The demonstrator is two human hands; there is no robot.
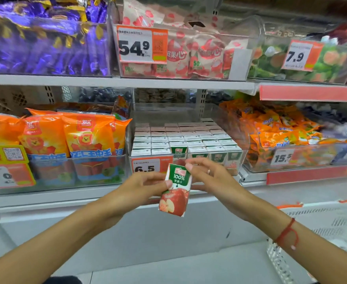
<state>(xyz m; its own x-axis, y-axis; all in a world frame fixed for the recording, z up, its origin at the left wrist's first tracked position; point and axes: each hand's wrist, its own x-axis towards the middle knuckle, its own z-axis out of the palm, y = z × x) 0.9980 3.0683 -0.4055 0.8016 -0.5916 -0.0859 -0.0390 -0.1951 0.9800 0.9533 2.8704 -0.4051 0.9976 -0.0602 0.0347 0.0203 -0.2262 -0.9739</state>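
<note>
Head view: right fingers [189, 166] behind carton [175, 193]

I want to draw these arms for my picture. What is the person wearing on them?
No sleeves show on either arm. A red string bracelet with a small pale bead circles the right wrist. The right hand wears a thin ring; the left hand wears nothing.
</note>
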